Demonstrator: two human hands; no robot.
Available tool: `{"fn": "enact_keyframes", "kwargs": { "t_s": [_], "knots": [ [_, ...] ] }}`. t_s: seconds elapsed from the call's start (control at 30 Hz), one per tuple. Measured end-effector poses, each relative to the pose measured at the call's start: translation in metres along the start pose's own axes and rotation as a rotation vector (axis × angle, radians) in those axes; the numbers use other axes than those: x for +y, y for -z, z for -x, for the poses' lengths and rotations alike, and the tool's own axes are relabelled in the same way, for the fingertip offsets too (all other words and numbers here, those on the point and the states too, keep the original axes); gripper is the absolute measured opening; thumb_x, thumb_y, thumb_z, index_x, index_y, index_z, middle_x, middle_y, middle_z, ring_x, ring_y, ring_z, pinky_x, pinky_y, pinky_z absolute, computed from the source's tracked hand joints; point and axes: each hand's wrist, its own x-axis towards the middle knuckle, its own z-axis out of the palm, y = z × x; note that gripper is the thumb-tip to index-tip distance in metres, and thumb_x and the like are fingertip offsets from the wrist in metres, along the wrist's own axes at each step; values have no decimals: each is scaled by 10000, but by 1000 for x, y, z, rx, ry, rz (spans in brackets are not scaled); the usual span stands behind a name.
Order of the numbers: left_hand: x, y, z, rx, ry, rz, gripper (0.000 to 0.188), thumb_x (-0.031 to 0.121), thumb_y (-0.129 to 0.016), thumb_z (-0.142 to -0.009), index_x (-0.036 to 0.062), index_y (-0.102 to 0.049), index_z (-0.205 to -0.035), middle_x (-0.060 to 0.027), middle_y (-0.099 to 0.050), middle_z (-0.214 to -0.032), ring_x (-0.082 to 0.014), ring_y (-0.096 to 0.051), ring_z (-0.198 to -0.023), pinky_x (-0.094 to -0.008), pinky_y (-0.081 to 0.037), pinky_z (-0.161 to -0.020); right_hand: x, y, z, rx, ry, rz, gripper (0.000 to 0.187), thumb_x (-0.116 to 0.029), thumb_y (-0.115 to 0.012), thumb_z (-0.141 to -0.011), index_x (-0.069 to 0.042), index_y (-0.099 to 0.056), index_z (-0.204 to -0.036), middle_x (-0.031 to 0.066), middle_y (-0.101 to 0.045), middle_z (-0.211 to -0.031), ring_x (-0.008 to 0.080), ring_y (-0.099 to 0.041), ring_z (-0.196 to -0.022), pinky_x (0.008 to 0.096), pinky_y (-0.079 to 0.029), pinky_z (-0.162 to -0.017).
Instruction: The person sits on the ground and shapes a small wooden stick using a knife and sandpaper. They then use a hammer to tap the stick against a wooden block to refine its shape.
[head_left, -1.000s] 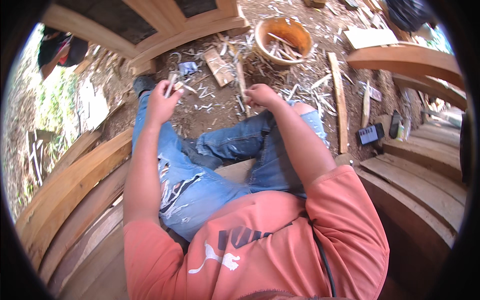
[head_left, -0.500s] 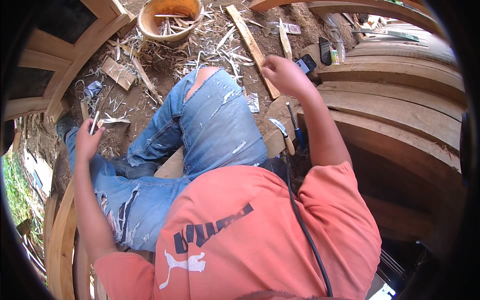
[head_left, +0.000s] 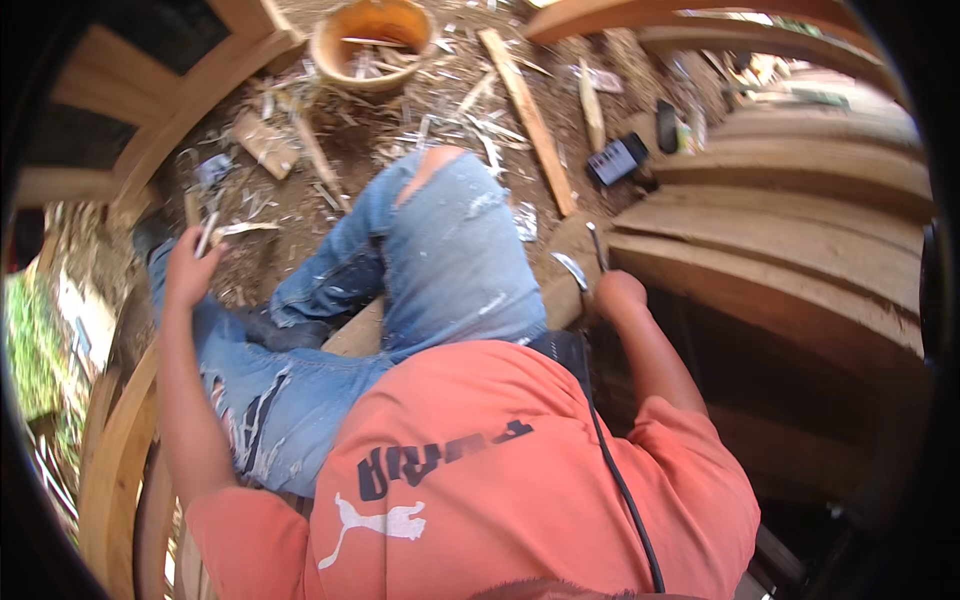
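Observation:
My left hand (head_left: 190, 270) is closed around a thin white stick (head_left: 207, 234), which points up from the fingers, beside my left shin. At the wooden block (head_left: 575, 240) to my right, my right hand (head_left: 620, 296) is down over the handle of a tool with a thin dark shaft (head_left: 598, 246). Its fingers are hidden and blurred, so whether they grip the handle does not show. Just left of that hand lies a knife with a curved blade (head_left: 570, 268); its handle is partly covered by the hand.
Beyond my bent knee, wood shavings and a plank (head_left: 530, 120) lie on the dirt, with an orange bucket (head_left: 372, 82) holding strips of wood. A phone (head_left: 618, 158) rests near stacked boards (head_left: 760, 215) on the right. A wooden frame (head_left: 150, 110) stands at the left.
My right hand has come down and toward me, from above the plank to the tools beside the block. My left hand still holds the white stick. The view has shifted slightly.

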Motion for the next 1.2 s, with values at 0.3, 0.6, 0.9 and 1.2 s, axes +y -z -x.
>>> {"fn": "enact_keyframes", "kwargs": {
  "t_s": [0.3,0.6,0.9,1.2],
  "knots": [
    [26,8,2,12,114,-76,367,363,-828,-883,145,-731,-1161,-130,-776,-1086,-356,-737,-1069,-477,-573,-885,-70,56,3,525,368,-439,289,-244,-699,-1037,-12,-683,-1207,213,-756,-1064,380,-740,-959,480,-568,-834],
    [25,44,18,166,163,66,396,398,-779,-900,126,-725,-1183,-145,-771,-1086,-366,-735,-1060,-492,-575,-888,-231,125,19,720,780,-291,621,-358,-692,-1040,-29,-525,-1540,272,-530,-1558,460,-485,-1464,525,-386,-1225],
    [13,72,30,576,122,280,413,376,-792,-888,68,-712,-1151,-181,-757,-1032,-403,-730,-1004,-502,-570,-869,-244,139,0,713,882,-251,598,-445,-626,-1057,8,-631,-1448,258,-548,-1562,461,-500,-1453,515,-382,-1229],
    [-44,173,35,866,352,673,390,386,-739,-958,31,-659,-1099,-102,-689,-904,-211,-663,-824,-405,-534,-769,-194,156,-56,678,664,-595,584,-324,-680,-1038,-18,-545,-1517,283,-535,-1561,457,-491,-1466,553,-388,-1213]
  ]
}}
